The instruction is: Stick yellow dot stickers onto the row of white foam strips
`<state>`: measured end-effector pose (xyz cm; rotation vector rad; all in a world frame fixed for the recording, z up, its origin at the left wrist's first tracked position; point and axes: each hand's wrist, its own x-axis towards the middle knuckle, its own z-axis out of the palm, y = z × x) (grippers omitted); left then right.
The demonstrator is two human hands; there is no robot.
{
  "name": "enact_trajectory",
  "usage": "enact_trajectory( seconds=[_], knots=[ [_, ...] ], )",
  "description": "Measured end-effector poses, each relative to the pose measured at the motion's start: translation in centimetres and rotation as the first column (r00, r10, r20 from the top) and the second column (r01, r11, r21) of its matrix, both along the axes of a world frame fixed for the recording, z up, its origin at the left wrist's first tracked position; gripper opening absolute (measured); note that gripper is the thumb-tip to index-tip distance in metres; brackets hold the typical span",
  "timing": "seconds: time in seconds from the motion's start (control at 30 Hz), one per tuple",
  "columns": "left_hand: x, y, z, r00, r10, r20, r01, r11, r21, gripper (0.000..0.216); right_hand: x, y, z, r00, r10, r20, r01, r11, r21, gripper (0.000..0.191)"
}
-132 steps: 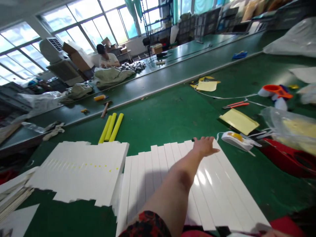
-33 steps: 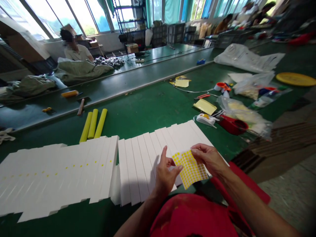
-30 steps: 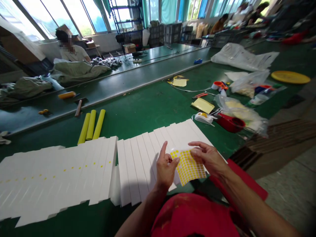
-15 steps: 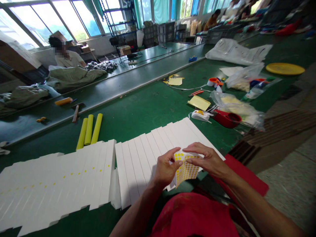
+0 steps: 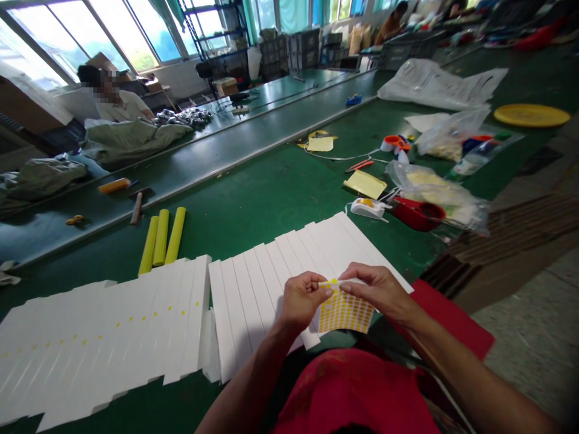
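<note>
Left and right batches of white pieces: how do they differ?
The left batch shows yellow dots; the right batch shows none where visible. The left hand and right hand partly hide the right batch, but not the left batch. Both are white and lie on the green table.

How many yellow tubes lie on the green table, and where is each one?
3: the left tube, the middle tube close beside it, and the right tube, all just beyond the dotted white strips.

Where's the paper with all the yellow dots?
In the head view, the dotted sheet is low and right of middle, held along its top by the left hand and right hand, beside the plain white strips.
</note>
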<state>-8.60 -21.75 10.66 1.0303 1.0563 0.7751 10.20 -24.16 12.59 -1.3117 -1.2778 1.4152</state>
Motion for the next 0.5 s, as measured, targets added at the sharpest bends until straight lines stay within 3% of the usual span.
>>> enact_trajectory(
  seconds=[0.1,0.2,0.3,0.4,0.5],
  knots=[
    [0.4,0.1,0.0,0.998,0.031,0.048,-0.03,0.999,-0.029,0.03,0.1,0.1,0.0,0.997,-0.004,-0.076,-0.001,0.997,-0.073,0.031],
    [0.3,0.1,0.0,0.999,0.026,0.027,-0.025,0.999,-0.021,0.032,0.2,0.4,0.0,0.996,0.007,-0.088,-0.012,0.998,-0.067,0.031],
    [-0.4,0.4,0.5,0.984,-0.012,-0.178,0.043,0.984,0.174,0.033,0.1,0.7,0.0,0.998,0.02,-0.065,-0.024,0.997,-0.067,0.031],
    [-1.1,1.0,1.4,0.93,0.046,-0.366,0.118,0.902,0.415,0.024,0.1,1.0,0.2,0.998,0.035,-0.058,-0.04,0.994,-0.104,0.031],
    [-1.1,1.7,2.0,0.917,0.025,-0.397,0.17,0.878,0.448,0.015,0.2,0.9,0.1,0.998,0.052,-0.042,-0.057,0.99,-0.129,0.03]
  ],
)
